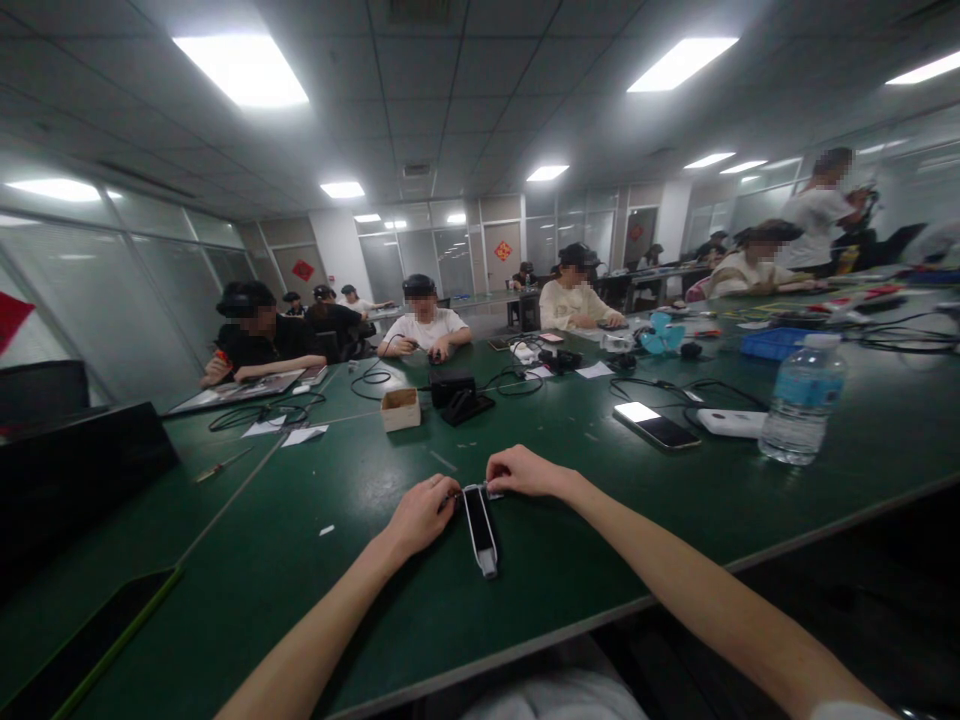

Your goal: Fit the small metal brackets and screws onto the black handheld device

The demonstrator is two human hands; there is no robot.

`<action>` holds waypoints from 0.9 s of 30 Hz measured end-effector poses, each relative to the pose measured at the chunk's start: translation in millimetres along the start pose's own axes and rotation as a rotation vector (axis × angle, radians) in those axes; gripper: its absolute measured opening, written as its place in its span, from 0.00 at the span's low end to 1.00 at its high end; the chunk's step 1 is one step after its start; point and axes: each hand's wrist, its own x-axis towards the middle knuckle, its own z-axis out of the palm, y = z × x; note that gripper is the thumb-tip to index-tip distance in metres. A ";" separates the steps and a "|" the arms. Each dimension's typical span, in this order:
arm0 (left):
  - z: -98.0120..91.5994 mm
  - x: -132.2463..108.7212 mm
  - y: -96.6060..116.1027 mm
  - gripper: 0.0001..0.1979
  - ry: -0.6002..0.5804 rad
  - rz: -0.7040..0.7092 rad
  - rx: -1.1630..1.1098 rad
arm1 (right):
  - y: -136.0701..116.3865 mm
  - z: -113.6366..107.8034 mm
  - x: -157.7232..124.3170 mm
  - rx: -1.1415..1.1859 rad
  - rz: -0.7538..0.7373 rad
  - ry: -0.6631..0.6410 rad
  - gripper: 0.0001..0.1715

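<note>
Beneath lit ceiling panels point(240, 70), a green table point(420, 620) is shared with co-workers point(426, 328). Near its front edge, 1 narrow, pale-edged dark device point(480, 522) is laid flat between 2 separated hands. Its far left corner is met by the left hand point(424, 512), its far right by the right hand point(529, 470); whether anything is gripped cannot be told. Rightward, a phone point(664, 430) and a water bottle point(802, 405) are seen.

Kinda dim, ceiling light panels point(240, 70) blown out white, smartphone point(657, 426) on the right catching glare, edges stretched.
</note>
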 end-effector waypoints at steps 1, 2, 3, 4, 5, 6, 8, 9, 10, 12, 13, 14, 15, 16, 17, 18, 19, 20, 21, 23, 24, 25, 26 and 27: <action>-0.4 -0.1 0.2 0.10 -0.001 -0.001 -0.002 | 0.7 0.4 0.3 -0.003 0.000 -0.005 0.11; -1.0 -0.2 0.5 0.10 -0.002 -0.001 -0.004 | 1.4 0.7 0.5 -0.009 -0.001 -0.010 0.11; -1.5 -0.4 0.8 0.10 -0.003 -0.003 -0.005 | 2.1 1.0 0.7 -0.018 -0.004 -0.011 0.11; -2.1 -0.5 1.2 0.10 -0.005 -0.005 -0.008 | 2.7 1.2 0.8 -0.028 -0.007 -0.009 0.11; -2.7 -0.5 1.6 0.09 -0.007 -0.008 -0.013 | 3.3 1.4 0.9 -0.037 -0.008 -0.009 0.12; -3.3 -0.6 2.1 0.09 -0.008 -0.011 -0.017 | 3.8 1.6 1.1 -0.043 -0.009 -0.008 0.12; -4.2 -0.6 3.0 0.09 -0.012 -0.017 -0.025 | 4.9 1.9 1.5 -0.049 -0.012 -0.012 0.13; -4.5 -0.6 3.4 0.09 -0.014 -0.020 -0.028 | 5.3 2.0 1.7 -0.052 -0.014 -0.016 0.14; -4.7 -0.6 3.7 0.09 -0.016 -0.024 -0.029 | 5.6 2.1 1.9 -0.056 -0.018 -0.019 0.14; -4.7 -0.4 3.9 0.10 -0.021 -0.031 -0.026 | 5.7 2.1 2.1 -0.068 -0.027 -0.022 0.15; -4.6 -0.4 3.8 0.10 -0.022 -0.033 -0.026 | 5.6 2.1 2.2 -0.073 -0.031 -0.023 0.16; -4.4 -0.4 3.6 0.10 -0.022 -0.032 -0.024 | 5.2 1.8 2.0 -0.079 -0.032 -0.024 0.16; -4.3 -0.4 3.3 0.10 -0.021 -0.030 -0.023 | 4.8 1.5 1.8 -0.083 -0.032 -0.027 0.16; -4.2 -0.4 3.0 0.10 -0.020 -0.027 -0.023 | 4.2 1.0 1.5 -0.084 -0.028 -0.034 0.17; -4.2 -0.5 2.8 0.10 -0.019 -0.025 -0.024 | 3.5 0.4 1.1 -0.084 -0.021 -0.043 0.17; -4.3 -0.6 2.7 0.10 -0.018 -0.023 -0.025 | 2.8 -0.3 0.5 -0.084 -0.014 -0.053 0.17; -4.5 -0.8 2.6 0.10 -0.018 -0.023 -0.025 | 2.1 -1.1 0.0 -0.085 -0.008 -0.060 0.17; -4.8 -0.9 2.7 0.10 -0.018 -0.023 -0.025 | 1.3 -1.8 -0.5 -0.087 -0.005 -0.065 0.17; -5.1 -1.1 2.9 0.10 -0.020 -0.023 -0.025 | 0.6 -2.5 -1.0 -0.091 -0.007 -0.066 0.17; -5.3 -1.2 3.3 0.10 -0.024 -0.025 -0.023 | -1.0 -3.6 -1.7 -0.107 -0.022 -0.058 0.15; -5.3 -1.2 3.4 0.10 -0.026 -0.026 -0.020 | -1.7 -3.9 -1.9 -0.115 -0.032 -0.052 0.14; -5.0 -1.1 3.5 0.10 -0.027 -0.029 -0.017 | -2.5 -4.1 -2.0 -0.120 -0.040 -0.044 0.13; -4.7 -0.9 3.5 0.10 -0.028 -0.032 -0.013 | -3.3 -4.2 -2.1 -0.122 -0.045 -0.035 0.13; -4.3 -0.8 3.3 0.10 -0.028 -0.036 -0.009 | -4.0 -4.2 -2.1 -0.121 -0.047 -0.026 0.13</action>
